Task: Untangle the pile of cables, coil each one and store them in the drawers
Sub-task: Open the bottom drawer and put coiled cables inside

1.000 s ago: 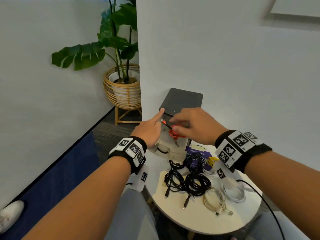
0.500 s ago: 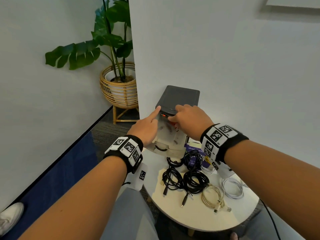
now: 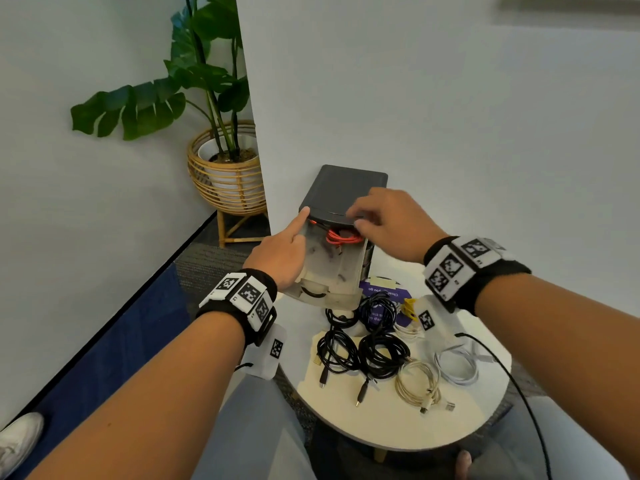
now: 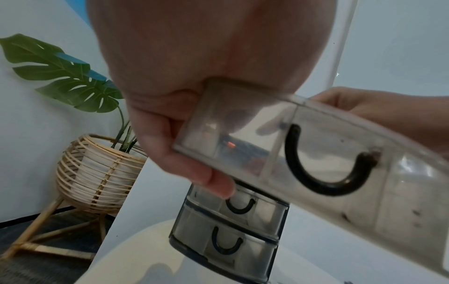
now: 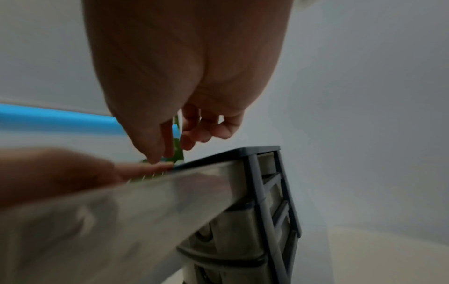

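Now that the red cable [image 3: 341, 237] is lying inside the pulled-out top drawer [image 3: 329, 268] at 12 o'clock of the table [image 3: 398, 420], no longer pinched: right hand [image 3: 388, 225] lifting off, fingers loosely curled, empty. Left hand [image 3: 282, 252] gripping drawer side, index extended. Likely closing next; 5 or so coils waiting at 6 o'clock.

right hand [image 5: 184, 123]: fingers curled above drawer | drawer [image 5: 136, 207]: pulled out, blurred | cabinet [image 5: 267, 192]: dark frame, against wall
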Tool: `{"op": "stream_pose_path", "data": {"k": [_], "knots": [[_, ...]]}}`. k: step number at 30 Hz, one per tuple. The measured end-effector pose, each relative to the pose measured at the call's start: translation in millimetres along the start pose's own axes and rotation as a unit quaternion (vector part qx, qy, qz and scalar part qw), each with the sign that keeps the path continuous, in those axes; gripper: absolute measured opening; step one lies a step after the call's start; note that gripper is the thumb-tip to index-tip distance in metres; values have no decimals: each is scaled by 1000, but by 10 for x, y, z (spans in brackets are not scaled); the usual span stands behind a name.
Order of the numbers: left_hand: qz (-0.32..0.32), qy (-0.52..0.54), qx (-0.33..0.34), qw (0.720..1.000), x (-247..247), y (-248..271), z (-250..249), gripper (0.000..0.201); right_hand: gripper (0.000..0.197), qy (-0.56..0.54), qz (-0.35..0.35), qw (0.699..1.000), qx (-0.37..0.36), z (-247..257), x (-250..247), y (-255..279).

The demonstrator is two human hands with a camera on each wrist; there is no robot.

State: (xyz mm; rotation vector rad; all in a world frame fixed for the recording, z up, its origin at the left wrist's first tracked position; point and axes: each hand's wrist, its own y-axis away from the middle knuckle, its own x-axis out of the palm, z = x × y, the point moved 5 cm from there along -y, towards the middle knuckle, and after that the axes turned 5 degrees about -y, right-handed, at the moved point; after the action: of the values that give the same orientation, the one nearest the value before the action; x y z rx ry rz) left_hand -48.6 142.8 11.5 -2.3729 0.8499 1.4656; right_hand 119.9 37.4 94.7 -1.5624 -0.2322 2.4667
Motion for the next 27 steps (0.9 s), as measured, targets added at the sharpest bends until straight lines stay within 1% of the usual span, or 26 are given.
{"op": "stream_pose_path", "data": {"k": [1,2,3,4,5,7,8,9,11,12,13,15,16,17,19,21,23,25,27], "knots": [[-2,9,2,1000,-10,17,-12,59,17,-10,-23,999,31,-134,-90,55],[-2,7,4,1000,-18,28,-12,62,17,-14,-32,997,69,-279,-155,116],[-2,-4,12,1000,-11,20,-10,60,18,-10,-18,994,112,-429,-180,183],[-1,-22,20,1000,4,7,-4,54,18,4,19,988,155,-571,-163,257],[-1,-34,25,999,18,-9,17,49,18,19,73,977,198,-711,-101,333],[-10,-28,17,999,32,-53,55,46,16,35,179,946,267,-952,108,520],[-11,-27,12,1000,23,-38,45,45,19,45,214,933,285,-1030,214,606],[-11,-18,6,1000,14,-24,29,47,25,57,232,926,293,-1100,307,672],[-16,27,-16,999,-19,38,-13,58,33,82,252,919,293,-1152,444,739],[-17,46,-22,999,-37,81,-45,61,34,98,266,914,291,-1153,503,754],[-20,54,-21,998,-51,112,-77,62,31,114,279,908,292,-1171,550,762],[-21,71,-27,997,-76,168,-129,63,14,152,306,889,304,-1167,595,778],[-23,76,-29,996,-76,179,-135,63,16,164,309,882,315,-1209,612,788],[-25,81,-30,996,-77,185,-139,62,22,157,306,880,326,-1238,623,790],[-25,86,-31,995,-83,204,-158,58,20,134,294,882,344,-1328,638,802],[-25,89,-25,995,-95,229,-193,58,16,82,277,885,366,-1385,638,801],[-22,85,-24,996,-100,245,-214,58,7,9,256,881,397,-1390,610,812],[-22,82,-22,996,-108,253,-217,58,11,-36,250,876,412,-1367,559,831],[-21,84,-25,996,-108,254,-214,58,14,-60,230,878,415,-1369,461,842]]}}
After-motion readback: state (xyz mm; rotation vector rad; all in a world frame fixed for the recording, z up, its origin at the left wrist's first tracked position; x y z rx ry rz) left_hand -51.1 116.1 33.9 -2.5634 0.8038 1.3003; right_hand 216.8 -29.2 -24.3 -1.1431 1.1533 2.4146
